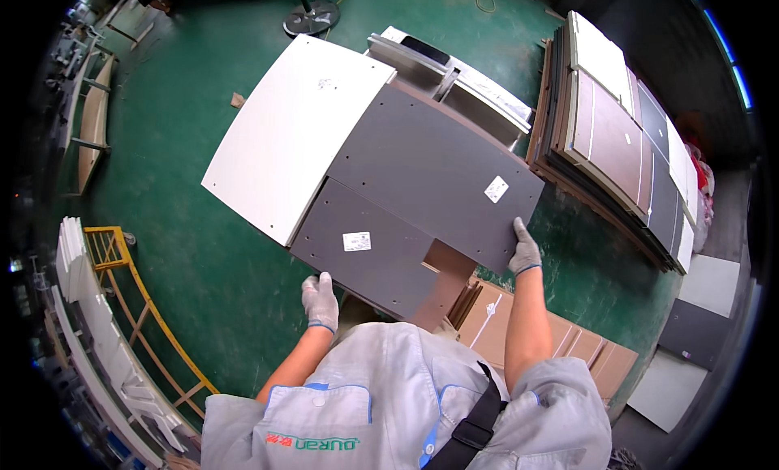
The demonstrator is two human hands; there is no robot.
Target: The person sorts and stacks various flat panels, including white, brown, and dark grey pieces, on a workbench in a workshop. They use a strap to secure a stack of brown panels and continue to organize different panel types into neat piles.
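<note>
My right hand (pixel 524 247), in a pale knit glove, grips the right end of a large dark grey panel (pixel 438 166) with a white label and small drilled holes. A smaller dark grey panel (pixel 365 263), also labelled, lies against its near side. By that panel's near left edge is my gloved left hand (pixel 320 301), fingers apart and pointing up; fingertips meet or nearly meet the edge. To the left, a white panel (pixel 300 129) with corner holes adjoins both grey ones. Part of a brown surface (pixel 451 279) shows beneath them, near my body.
Beyond the panels stands a metal-framed stand (pixel 450 81). Tall stacks of boards (pixel 613 137) are at the right, with brown boards (pixel 560 332) lower down. A yellow frame cart (pixel 142 287) and white strips (pixel 105 340) lie left. A round pole base (pixel 311 20) stands on the green floor.
</note>
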